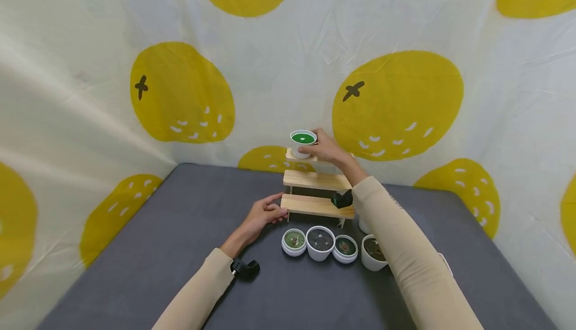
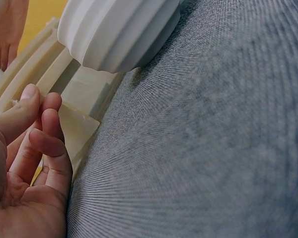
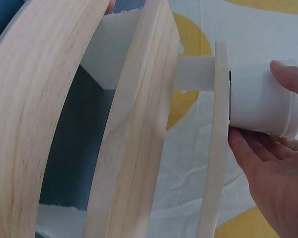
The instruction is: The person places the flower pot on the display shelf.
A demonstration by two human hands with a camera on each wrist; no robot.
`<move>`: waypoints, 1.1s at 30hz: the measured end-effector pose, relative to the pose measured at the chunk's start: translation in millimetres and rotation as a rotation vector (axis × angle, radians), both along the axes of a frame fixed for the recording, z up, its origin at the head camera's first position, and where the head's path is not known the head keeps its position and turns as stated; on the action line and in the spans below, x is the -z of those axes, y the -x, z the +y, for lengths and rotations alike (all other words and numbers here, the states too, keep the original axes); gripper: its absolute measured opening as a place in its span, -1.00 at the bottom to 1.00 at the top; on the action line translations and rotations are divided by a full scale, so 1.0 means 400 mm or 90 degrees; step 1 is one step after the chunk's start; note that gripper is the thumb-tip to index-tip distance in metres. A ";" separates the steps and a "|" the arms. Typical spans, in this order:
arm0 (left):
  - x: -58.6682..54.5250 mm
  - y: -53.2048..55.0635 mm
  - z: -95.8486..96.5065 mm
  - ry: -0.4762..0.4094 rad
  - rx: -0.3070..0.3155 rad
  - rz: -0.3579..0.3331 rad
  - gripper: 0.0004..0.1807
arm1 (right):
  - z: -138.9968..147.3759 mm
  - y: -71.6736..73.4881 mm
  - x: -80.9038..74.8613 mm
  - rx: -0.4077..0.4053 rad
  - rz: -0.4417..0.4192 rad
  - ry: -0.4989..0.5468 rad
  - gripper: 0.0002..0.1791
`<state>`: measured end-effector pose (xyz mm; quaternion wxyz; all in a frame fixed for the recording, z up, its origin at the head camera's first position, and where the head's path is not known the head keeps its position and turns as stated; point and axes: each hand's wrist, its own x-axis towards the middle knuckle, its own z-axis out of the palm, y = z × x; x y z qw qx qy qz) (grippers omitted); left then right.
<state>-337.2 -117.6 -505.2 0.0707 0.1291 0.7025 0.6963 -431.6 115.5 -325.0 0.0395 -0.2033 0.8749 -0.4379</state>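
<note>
Carefully level the green-filled white cup (image 1: 303, 139), right hand (image 1: 328, 148) gripping it at the left end of the top shelf (image 3: 218, 134), and brace the wooden riser (image 1: 315, 180), left hand (image 1: 260, 215) apparently pinching its lowest shelf (image 1: 315, 205).

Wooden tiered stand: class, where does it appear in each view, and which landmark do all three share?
Head: the wooden tiered stand is just right of centre.
Left wrist: upper left, partly behind the left hand.
Right wrist: boards run steeply across the left and middle.
Shared landmark: the right hand.
</note>
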 end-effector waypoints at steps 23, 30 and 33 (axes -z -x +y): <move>0.003 0.000 0.011 0.003 0.016 -0.003 -0.23 | 0.096 -0.075 0.014 -0.023 -0.042 0.042 0.07; 0.007 -0.007 0.020 0.004 0.023 -0.002 -0.22 | 0.154 -0.153 -0.004 -0.019 -0.008 0.033 0.02; 0.001 -0.008 0.014 -0.003 0.019 -0.002 -0.23 | 0.188 -0.196 -0.014 -0.015 0.004 0.030 0.01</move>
